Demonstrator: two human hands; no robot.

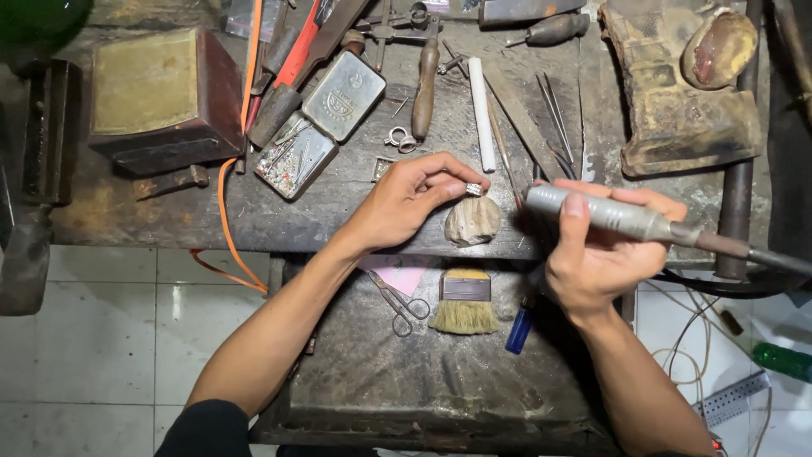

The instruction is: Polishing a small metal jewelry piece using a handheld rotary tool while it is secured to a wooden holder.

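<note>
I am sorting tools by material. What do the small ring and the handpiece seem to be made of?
Ring in the left hand: probably silver-coloured metal, it glints. Handpiece in the right hand: likely dull grey metal with a matte, worn sheen.

brush point(465, 305) between scissors point(399, 300), lighter point(518, 330)

Rotary handpiece point(605, 213) tip hidden behind fingers; its cable runs off right edge. Small silver ring point(474, 189), probably, too tiny for detail. Green bottle point(783, 360) cut off.
</note>
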